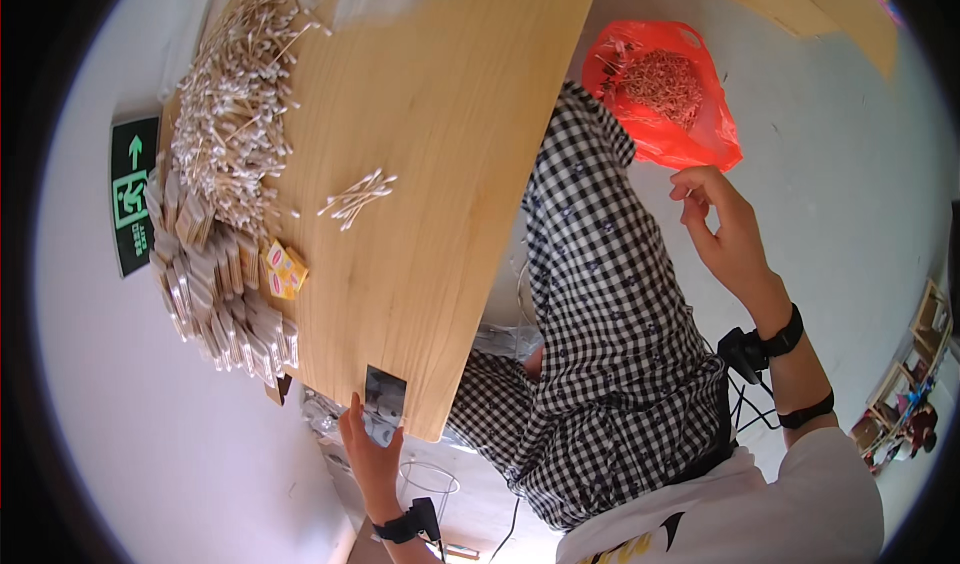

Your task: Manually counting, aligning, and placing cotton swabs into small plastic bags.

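My left hand [370, 461] is at the table's near-left corner, thumb and fingers on the edges of a flat, dark, phone-like rectangle [385, 399] with a greyish picture on its face. My right hand [722, 226] hangs off the table to the right, beside my knee and nearest to a red plastic bag [728, 149]. Its fingers are loosely bent, with a gap to the thumb, and nothing shows between them. A few loose cotton swabs [358, 198] lie on the middle of the wooden table [430, 114].
A large heap of cotton swabs [235, 114] covers the table's left side. Next to it are stacked clear packs of swabs [225, 299] and small yellow packets [285, 269]. Many short reddish pieces [665, 86] fill the red bag on the floor. My checked-cloth lap [610, 294] borders the table edge.
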